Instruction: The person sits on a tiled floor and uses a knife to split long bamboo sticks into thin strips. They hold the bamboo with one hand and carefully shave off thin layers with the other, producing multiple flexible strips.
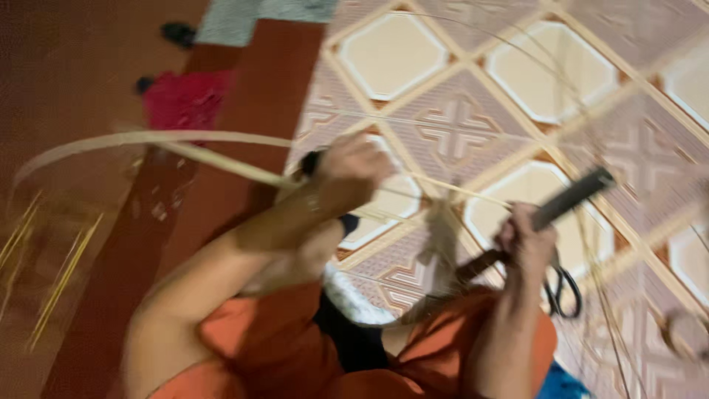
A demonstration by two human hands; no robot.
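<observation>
Left hand is clenched, fingers pinching a long pale bamboo strip that arcs away over the red mat. Right hand has its fingers wrapped tight round a dark-handled knife, raised over the patterned floor tiles (all rather blurred). Black scissors lie just beside the right wrist; thin yellow splints rest far left.

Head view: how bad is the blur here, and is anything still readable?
Head view: heavy motion blur throughout; left hand and the pale strip smear, right hand grips a dark-handled tool with soft edges; floor tiles stay recognisable; lighting warm, no harsh glare.
</observation>
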